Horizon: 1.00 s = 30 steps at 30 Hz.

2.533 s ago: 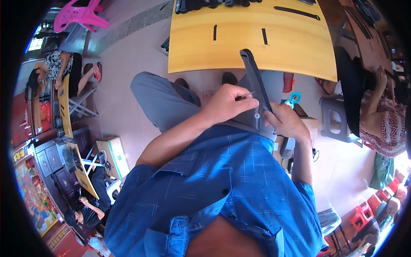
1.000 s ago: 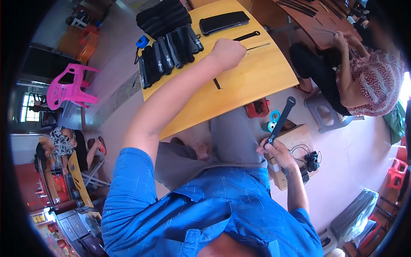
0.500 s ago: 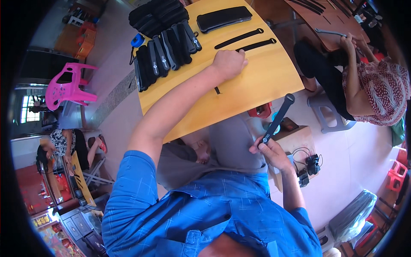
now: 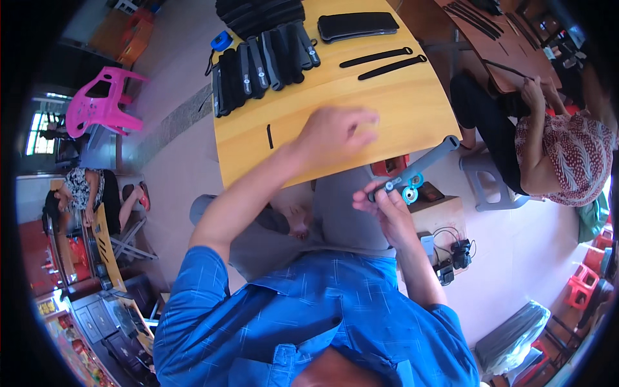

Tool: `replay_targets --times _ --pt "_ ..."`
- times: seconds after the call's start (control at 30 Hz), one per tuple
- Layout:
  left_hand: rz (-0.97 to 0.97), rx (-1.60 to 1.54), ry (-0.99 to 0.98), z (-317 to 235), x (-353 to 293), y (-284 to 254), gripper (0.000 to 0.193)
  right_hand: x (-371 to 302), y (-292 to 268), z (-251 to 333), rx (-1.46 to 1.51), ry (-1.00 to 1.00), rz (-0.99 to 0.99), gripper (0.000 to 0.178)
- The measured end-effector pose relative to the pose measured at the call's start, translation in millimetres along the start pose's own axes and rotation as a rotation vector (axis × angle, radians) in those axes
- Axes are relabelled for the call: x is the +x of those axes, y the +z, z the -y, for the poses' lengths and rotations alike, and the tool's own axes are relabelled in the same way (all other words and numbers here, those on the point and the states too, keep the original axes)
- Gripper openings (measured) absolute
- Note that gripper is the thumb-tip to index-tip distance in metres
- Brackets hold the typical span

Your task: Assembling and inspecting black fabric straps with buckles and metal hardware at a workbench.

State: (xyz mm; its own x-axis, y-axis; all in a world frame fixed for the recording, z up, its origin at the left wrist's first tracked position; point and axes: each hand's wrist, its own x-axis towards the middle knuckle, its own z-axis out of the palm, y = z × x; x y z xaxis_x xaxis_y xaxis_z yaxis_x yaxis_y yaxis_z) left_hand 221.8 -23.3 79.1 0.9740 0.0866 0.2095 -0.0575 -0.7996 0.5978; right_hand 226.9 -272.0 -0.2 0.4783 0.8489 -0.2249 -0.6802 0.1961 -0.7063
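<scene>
My right hand pinches the lower end of a grey-black strap, held out past the table's near right edge. A slot shows at the strap's far end. My left hand is over the near part of the yellow table, its fingers curled but smeared by motion. Whether anything is in it I cannot make out. Two black straps lie side by side beyond it. A short black strip rests near the left edge.
Bundled straps and a flat black stack sit at the back, beside a blue tape measure. A wooden box stands right of my knees. One person works at the right, another at the left.
My left hand has drawn back from the two straps toward me. The strap in my right hand has tipped rightward and now shows its greyer face. The view has shifted slightly.
</scene>
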Motion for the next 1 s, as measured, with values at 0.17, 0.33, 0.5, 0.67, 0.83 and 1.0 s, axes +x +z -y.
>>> replay_targets --times 0.17,0.33,0.5,0.67,0.83,1.0 --pt "-0.034 -0.144 -0.066 -50.6 -107.7 -12.7 0.045 33.7 41.9 -22.4 0.247 -0.024 -0.009 0.033" --pt "-0.397 0.245 -0.019 -28.0 -157.4 -4.3 0.040 53.3 75.0 -52.1 0.229 0.132 0.076 0.030" --pt "-0.526 0.282 -0.094 2.2 -195.6 -9.1 0.033 71.8 95.8 -68.6 0.062 0.377 0.168 0.032" --pt "-0.558 0.161 -0.271 50.1 -237.0 -15.0 0.020 74.3 115.3 -54.8 -0.917 0.134 0.266 0.021" --pt "-0.552 0.125 -0.291 66.7 -252.0 -17.9 0.019 117.5 138.4 -47.2 -1.530 -0.956 0.309 0.022" --pt "-0.506 0.117 -0.352 66.7 -257.1 -25.2 0.023 138.8 133.2 -67.5 -1.636 -0.830 0.446 0.022"
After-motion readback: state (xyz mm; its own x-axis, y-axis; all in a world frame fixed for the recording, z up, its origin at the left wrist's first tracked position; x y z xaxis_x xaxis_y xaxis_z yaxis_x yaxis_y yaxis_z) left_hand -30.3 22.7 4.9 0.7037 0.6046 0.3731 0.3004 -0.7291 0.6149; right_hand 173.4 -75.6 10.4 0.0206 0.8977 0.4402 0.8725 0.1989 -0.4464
